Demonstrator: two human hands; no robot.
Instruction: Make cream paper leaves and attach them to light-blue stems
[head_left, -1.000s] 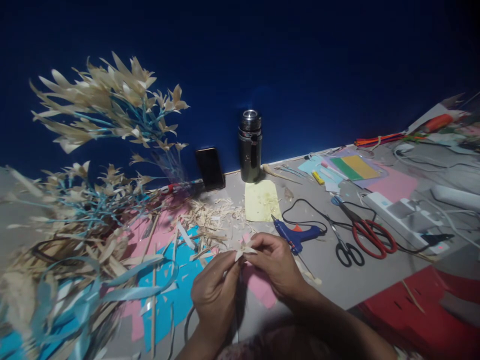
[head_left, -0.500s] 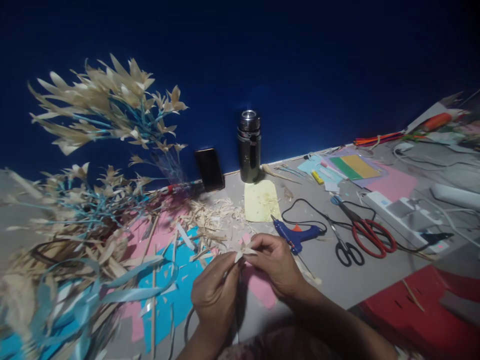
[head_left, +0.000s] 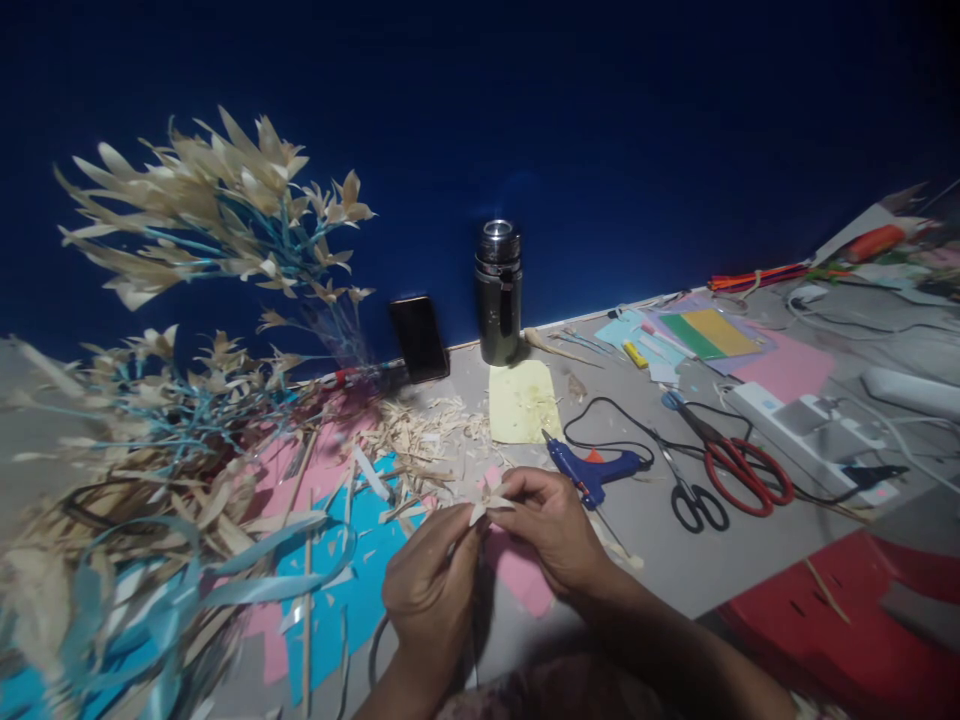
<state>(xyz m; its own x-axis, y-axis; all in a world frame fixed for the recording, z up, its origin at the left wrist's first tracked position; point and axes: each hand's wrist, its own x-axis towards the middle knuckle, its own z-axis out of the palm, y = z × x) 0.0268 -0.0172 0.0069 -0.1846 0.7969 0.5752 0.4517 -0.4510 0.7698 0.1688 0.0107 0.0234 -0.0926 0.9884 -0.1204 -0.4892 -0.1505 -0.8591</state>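
Note:
Both hands meet low in the middle of the view over a grey table [head_left: 660, 520]. My left hand [head_left: 429, 590] and my right hand [head_left: 551, 525] pinch a small pale leaf-shaped flower [head_left: 487, 497] between their fingertips; a thin stem seems to run down from it through the left hand. A blue glue gun [head_left: 592, 468] lies just right of my right hand. Under the hands lie pink paper [head_left: 517, 570] and blue paper [head_left: 337, 585] with pale cuttings [head_left: 420, 435] scattered over them.
Branches of pale leaves on blue stems [head_left: 217, 215] fill the left side. A steel flask [head_left: 499, 290] and a dark phone [head_left: 420, 338] stand against the blue wall. Red scissors [head_left: 739, 470], black scissors [head_left: 694, 500], a power strip [head_left: 806, 425], coloured sheets [head_left: 709, 335] and a red stool [head_left: 862, 620] lie right.

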